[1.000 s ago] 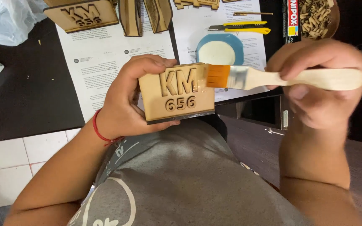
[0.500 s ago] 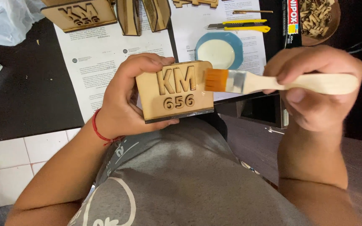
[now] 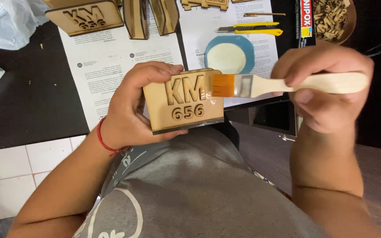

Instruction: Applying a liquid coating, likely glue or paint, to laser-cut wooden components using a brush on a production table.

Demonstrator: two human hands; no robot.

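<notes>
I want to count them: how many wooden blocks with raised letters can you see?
2. One block is in the left hand, under the brush; another lies top left on the table. More may be hidden.

Wooden plaque (image 3: 184, 103) in left hand (image 3: 131, 110), brush (image 3: 261, 85) bristles against it

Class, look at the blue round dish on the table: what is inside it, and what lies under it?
The blue dish holds a smooth pool of pale cream liquid; its depth cannot be judged. It sits on white printed paper sheets. The dish itself covers the part of the paper directly beneath it.
</notes>
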